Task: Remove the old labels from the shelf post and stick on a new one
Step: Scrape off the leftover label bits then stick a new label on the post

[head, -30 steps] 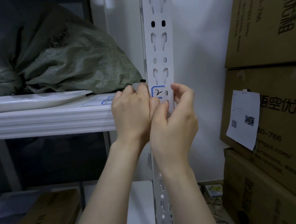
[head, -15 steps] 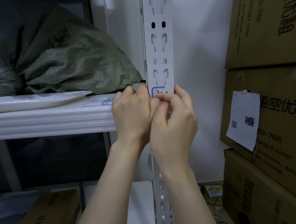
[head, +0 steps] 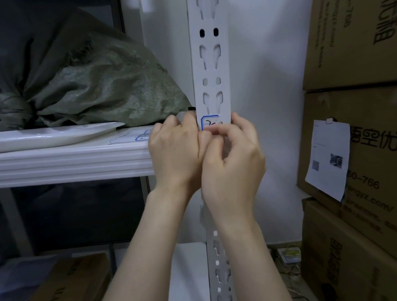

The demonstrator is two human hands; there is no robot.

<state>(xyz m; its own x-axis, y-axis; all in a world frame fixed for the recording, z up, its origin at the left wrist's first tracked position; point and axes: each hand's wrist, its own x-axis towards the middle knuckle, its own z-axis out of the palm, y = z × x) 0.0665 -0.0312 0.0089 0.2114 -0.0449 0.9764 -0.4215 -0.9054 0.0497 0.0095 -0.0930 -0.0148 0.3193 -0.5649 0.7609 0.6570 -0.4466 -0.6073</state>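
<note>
Fingertips (head: 219,132) of right hand (head: 235,164) curled in, pinching lower edge of label (head: 210,120) on shelf post (head: 211,62), hiding more of it than second ago; left hand (head: 174,152) same spot, gripping post edge

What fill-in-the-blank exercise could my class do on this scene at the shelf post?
1. The label on the shelf post has a ____ border.
2. The green sack lies on the shelf, to the ____ of the shelf post.
3. The right hand hides the label's ____ part.
4. The box bearing the white paper sheet is made of ____.
Missing words: blue; left; lower; cardboard.
</note>
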